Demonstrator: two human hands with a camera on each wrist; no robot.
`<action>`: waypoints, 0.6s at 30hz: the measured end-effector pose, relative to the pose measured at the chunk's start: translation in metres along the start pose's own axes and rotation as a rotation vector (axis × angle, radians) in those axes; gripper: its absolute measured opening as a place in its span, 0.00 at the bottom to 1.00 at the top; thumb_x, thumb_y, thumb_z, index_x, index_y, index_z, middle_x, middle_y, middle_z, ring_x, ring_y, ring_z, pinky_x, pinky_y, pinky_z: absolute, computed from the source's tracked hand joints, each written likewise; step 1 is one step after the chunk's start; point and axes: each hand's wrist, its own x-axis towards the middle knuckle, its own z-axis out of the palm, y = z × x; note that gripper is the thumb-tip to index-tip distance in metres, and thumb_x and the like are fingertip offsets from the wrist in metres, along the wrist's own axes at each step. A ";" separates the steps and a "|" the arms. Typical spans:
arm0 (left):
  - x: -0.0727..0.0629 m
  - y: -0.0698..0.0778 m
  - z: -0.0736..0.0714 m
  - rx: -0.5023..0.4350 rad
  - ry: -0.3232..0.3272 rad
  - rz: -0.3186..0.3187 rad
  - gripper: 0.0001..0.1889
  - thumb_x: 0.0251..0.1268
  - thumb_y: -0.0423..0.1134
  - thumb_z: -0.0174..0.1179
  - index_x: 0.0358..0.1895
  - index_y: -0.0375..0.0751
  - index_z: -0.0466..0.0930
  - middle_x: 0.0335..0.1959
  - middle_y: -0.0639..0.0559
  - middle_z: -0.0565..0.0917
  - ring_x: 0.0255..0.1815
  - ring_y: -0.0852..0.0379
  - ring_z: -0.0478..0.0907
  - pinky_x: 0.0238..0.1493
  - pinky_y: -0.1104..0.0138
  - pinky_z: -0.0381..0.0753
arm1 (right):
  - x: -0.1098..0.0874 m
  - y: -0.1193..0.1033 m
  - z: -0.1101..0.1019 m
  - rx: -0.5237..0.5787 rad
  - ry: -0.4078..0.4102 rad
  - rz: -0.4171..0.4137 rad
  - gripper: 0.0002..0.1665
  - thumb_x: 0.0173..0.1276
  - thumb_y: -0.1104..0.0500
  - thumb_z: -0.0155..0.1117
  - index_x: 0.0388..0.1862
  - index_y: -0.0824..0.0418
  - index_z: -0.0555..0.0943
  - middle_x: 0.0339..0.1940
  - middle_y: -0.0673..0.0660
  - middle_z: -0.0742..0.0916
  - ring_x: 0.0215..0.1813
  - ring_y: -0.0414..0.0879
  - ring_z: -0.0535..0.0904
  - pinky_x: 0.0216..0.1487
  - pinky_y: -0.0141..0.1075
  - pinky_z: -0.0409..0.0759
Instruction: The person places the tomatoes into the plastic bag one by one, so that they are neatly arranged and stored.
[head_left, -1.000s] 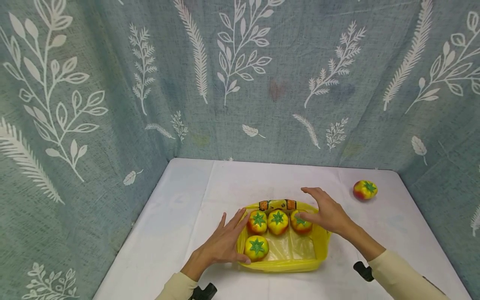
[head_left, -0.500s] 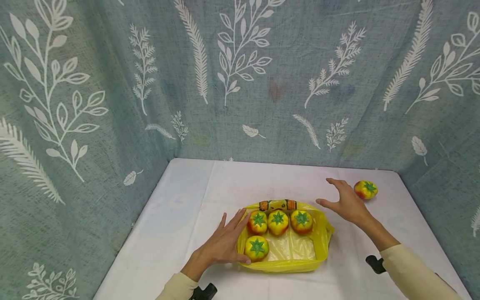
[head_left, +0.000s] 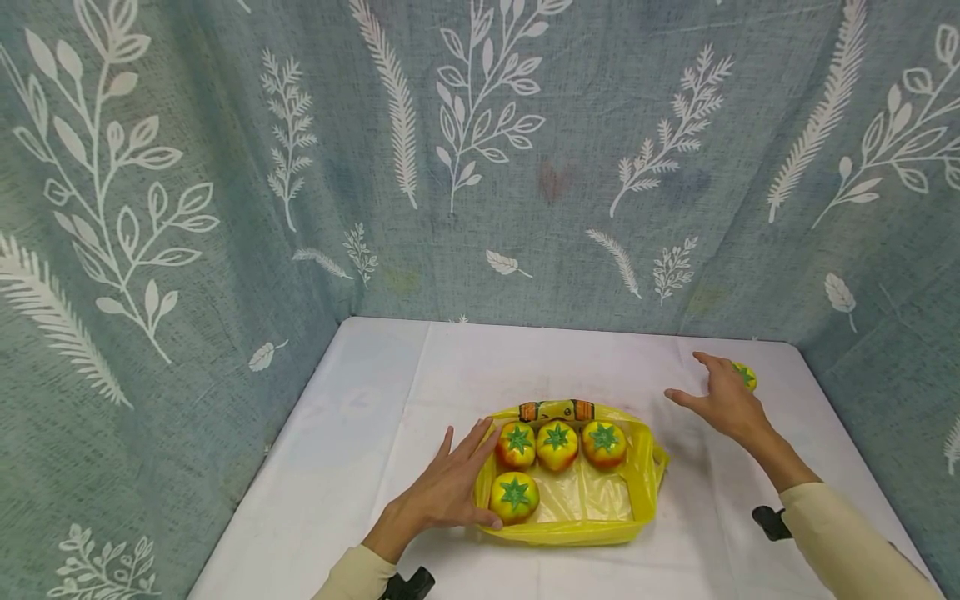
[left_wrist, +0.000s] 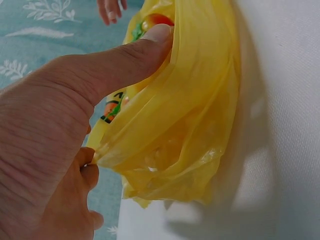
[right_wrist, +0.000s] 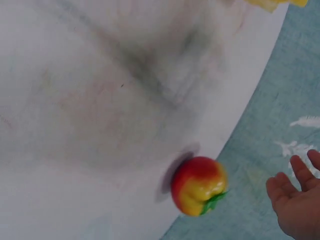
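Observation:
An open yellow plastic bag [head_left: 570,533] sits on the table in the head view. Inside are several red-and-yellow toy fruits [head_left: 557,446] with green star-shaped leaf tops. My left hand [head_left: 448,479] holds the bag's left side, its thumb [left_wrist: 130,65] lying over the rim. Off to the right of the bag, my right hand [head_left: 731,406] is spread wide and holds nothing. Another toy fruit [right_wrist: 199,186] of the same kind lies at the back right of the table, partly hidden behind the right hand in the head view.
A white cloth [head_left: 390,400] covers the table. Green-blue curtains [head_left: 555,167] with white leaf prints hang behind it and along both sides. Black wrist mounts [head_left: 770,523] sit beneath the sleeves.
My right hand has drawn back from the fruit at the bag's right end and moved right and away from me, to beside the lone toy fruit. The left hand stays at the bag.

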 end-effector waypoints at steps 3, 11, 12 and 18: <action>0.000 0.000 0.001 0.005 -0.005 -0.008 0.69 0.42 0.69 0.75 0.83 0.42 0.45 0.84 0.44 0.43 0.83 0.50 0.43 0.77 0.41 0.36 | 0.002 0.007 -0.002 -0.009 0.021 0.022 0.61 0.62 0.35 0.71 0.76 0.75 0.58 0.66 0.80 0.66 0.59 0.72 0.68 0.54 0.72 0.73; 0.001 -0.001 0.001 0.009 0.001 0.001 0.69 0.42 0.70 0.75 0.83 0.42 0.46 0.84 0.43 0.43 0.83 0.49 0.43 0.77 0.41 0.37 | 0.005 0.024 -0.001 -0.001 0.059 0.083 0.59 0.62 0.38 0.72 0.75 0.75 0.57 0.66 0.83 0.63 0.61 0.76 0.64 0.55 0.73 0.71; 0.000 -0.001 0.001 0.008 -0.001 0.000 0.69 0.42 0.70 0.74 0.83 0.42 0.45 0.84 0.44 0.43 0.83 0.49 0.43 0.77 0.41 0.37 | 0.005 0.026 -0.001 0.004 0.060 0.089 0.58 0.62 0.39 0.72 0.75 0.75 0.57 0.66 0.83 0.63 0.60 0.76 0.64 0.54 0.73 0.72; 0.000 0.000 0.000 -0.008 0.010 0.008 0.69 0.42 0.70 0.75 0.83 0.41 0.46 0.83 0.42 0.44 0.83 0.48 0.45 0.76 0.39 0.38 | 0.008 0.034 -0.002 0.031 0.043 0.167 0.60 0.62 0.40 0.73 0.76 0.73 0.54 0.69 0.84 0.60 0.61 0.77 0.62 0.56 0.73 0.71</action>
